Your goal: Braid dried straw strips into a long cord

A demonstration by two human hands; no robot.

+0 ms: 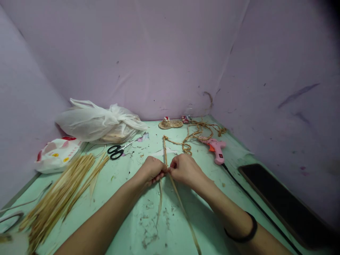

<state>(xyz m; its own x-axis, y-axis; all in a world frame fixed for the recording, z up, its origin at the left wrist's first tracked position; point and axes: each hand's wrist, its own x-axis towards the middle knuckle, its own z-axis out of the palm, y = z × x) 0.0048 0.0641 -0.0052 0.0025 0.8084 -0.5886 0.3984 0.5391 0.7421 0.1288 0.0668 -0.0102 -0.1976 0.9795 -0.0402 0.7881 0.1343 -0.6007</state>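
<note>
My left hand (154, 170) and my right hand (184, 169) meet low over the middle of the table, fingers pinched together. Between them they grip the near end of a braided straw cord (165, 150). Loose straw strands (183, 209) trail from my fingertips toward me, one long and one shorter. Beyond my hands the cord runs away from me, bends, and leads right into a loose tangle of finished braid (200, 131). The exact spot where the strands cross is partly covered by my fingers.
Dry straw strips (63, 194) lie at left, near black-handled scissors (116, 151) and a white plastic bag (98, 122). A small woven straw piece with beads (170, 123) sits at the back. At right are a pink glue gun (218, 150), its black cable and a dark phone (281, 198).
</note>
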